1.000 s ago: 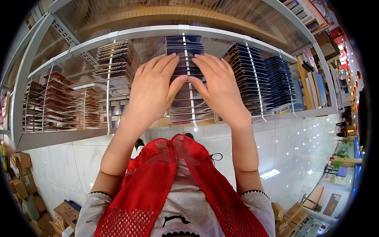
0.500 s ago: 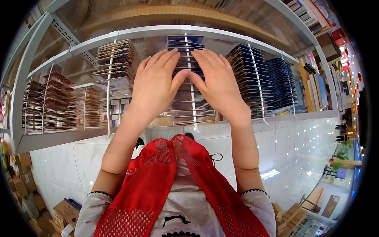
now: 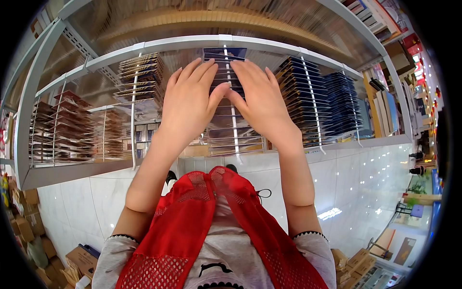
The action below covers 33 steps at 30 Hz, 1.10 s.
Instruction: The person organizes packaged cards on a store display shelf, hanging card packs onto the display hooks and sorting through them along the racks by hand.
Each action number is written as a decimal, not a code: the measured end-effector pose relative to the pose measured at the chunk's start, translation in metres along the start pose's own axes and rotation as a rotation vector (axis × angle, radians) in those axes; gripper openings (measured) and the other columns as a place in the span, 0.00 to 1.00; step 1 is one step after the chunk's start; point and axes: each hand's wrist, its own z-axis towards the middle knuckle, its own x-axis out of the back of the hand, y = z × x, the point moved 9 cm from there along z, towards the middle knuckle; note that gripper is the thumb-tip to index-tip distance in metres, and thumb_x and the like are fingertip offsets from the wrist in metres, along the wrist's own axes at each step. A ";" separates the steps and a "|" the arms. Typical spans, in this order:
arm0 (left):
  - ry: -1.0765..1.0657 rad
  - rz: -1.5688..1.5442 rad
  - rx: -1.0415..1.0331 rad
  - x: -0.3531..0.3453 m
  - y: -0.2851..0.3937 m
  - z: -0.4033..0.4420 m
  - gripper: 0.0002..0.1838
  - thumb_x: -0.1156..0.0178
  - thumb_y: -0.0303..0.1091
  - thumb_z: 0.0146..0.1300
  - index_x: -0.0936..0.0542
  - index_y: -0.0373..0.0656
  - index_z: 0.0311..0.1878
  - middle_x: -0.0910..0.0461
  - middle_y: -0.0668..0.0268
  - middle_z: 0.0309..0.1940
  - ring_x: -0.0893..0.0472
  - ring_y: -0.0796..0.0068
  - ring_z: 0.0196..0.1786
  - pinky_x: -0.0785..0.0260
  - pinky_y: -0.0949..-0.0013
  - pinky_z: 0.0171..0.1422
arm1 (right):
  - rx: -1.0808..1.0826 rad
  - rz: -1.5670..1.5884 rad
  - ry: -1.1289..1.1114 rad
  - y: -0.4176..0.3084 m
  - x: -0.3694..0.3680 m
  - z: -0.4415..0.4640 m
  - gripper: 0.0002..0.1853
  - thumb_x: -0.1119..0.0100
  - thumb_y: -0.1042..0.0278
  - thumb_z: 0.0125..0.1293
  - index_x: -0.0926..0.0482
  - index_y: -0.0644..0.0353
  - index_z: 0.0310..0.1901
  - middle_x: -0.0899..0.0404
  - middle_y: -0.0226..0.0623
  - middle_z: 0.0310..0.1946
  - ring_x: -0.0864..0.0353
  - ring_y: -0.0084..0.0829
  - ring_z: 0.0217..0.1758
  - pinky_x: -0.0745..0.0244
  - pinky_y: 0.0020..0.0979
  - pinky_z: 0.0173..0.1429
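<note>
A row of thin flat packets [image 3: 219, 137] hangs on a white hook [image 3: 235, 129] in the middle of the rack. My left hand [image 3: 187, 101] lies along its left side, fingers stretched out and touching the packets' edges. On the right side, my right hand [image 3: 262, 101] rests the same way, fingers extended and slightly spread. Both thumbs come close together above the hook. At the far end of the row, a dark blue packet [image 3: 238, 53] shows beyond my fingertips. My palms face down, so their undersides are hidden.
Dark blue packets [image 3: 301, 96] fill the hooks to the right. Tan-edged packets [image 3: 149, 79] and reddish-brown packets [image 3: 72, 125] hang to the left. A grey metal rail [image 3: 178, 44] crosses behind. Cardboard boxes [image 3: 82, 260] stand on the pale tiled floor [image 3: 346, 192].
The rack sits slightly lower in view. My right hand has shifted a little left, while both hands stay against the middle row of packets.
</note>
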 end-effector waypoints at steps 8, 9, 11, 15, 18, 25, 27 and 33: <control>-0.028 -0.030 0.016 0.003 0.002 -0.003 0.24 0.44 0.46 0.70 0.22 0.34 0.58 0.21 0.54 0.58 0.26 0.55 0.65 0.38 0.53 0.70 | -0.019 0.029 -0.036 -0.003 0.005 -0.003 0.29 0.39 0.54 0.68 0.29 0.65 0.64 0.25 0.44 0.63 0.32 0.44 0.71 0.41 0.54 0.74; -0.022 -0.040 0.019 0.004 0.002 -0.003 0.24 0.44 0.46 0.70 0.22 0.33 0.58 0.21 0.54 0.58 0.26 0.55 0.66 0.38 0.52 0.70 | -0.019 0.027 -0.041 -0.003 0.005 -0.003 0.29 0.39 0.54 0.68 0.29 0.65 0.64 0.25 0.44 0.63 0.32 0.44 0.71 0.41 0.54 0.74; -0.010 -0.063 0.026 0.006 0.003 -0.003 0.24 0.43 0.46 0.70 0.22 0.33 0.58 0.21 0.54 0.58 0.26 0.54 0.66 0.38 0.52 0.70 | -0.025 0.047 -0.027 -0.002 0.006 -0.003 0.30 0.40 0.53 0.69 0.29 0.65 0.65 0.26 0.45 0.63 0.32 0.44 0.72 0.42 0.54 0.74; 0.046 -0.026 0.002 0.005 0.001 0.003 0.24 0.44 0.46 0.71 0.22 0.33 0.58 0.21 0.54 0.58 0.27 0.53 0.67 0.38 0.52 0.70 | -0.037 0.027 -0.004 0.003 0.004 0.003 0.30 0.41 0.52 0.70 0.30 0.64 0.66 0.26 0.45 0.64 0.33 0.44 0.72 0.44 0.54 0.75; 0.022 -0.008 0.010 -0.001 -0.002 0.004 0.24 0.45 0.46 0.71 0.22 0.33 0.58 0.21 0.53 0.59 0.28 0.53 0.67 0.39 0.52 0.70 | -0.039 0.002 -0.044 0.007 -0.003 0.005 0.30 0.43 0.51 0.70 0.31 0.64 0.66 0.27 0.45 0.64 0.33 0.44 0.73 0.45 0.55 0.76; 0.044 -0.030 0.010 0.002 0.001 0.003 0.25 0.45 0.47 0.72 0.22 0.33 0.58 0.21 0.53 0.58 0.28 0.53 0.68 0.39 0.51 0.71 | -0.055 0.014 -0.069 0.007 -0.002 0.004 0.30 0.43 0.52 0.71 0.31 0.64 0.66 0.26 0.46 0.64 0.34 0.43 0.73 0.45 0.55 0.76; 0.072 -0.025 -0.006 0.003 0.002 0.006 0.25 0.45 0.47 0.72 0.22 0.33 0.59 0.21 0.53 0.59 0.28 0.54 0.68 0.40 0.50 0.71 | -0.050 0.021 -0.045 0.007 -0.002 0.005 0.29 0.43 0.52 0.71 0.31 0.64 0.66 0.26 0.46 0.63 0.34 0.43 0.73 0.45 0.55 0.76; -0.023 -0.017 0.042 -0.005 -0.003 0.010 0.26 0.45 0.48 0.72 0.23 0.33 0.59 0.22 0.52 0.60 0.29 0.54 0.68 0.41 0.49 0.72 | -0.033 0.026 -0.072 0.004 -0.001 0.008 0.29 0.41 0.55 0.69 0.31 0.64 0.66 0.27 0.45 0.65 0.34 0.43 0.73 0.45 0.55 0.76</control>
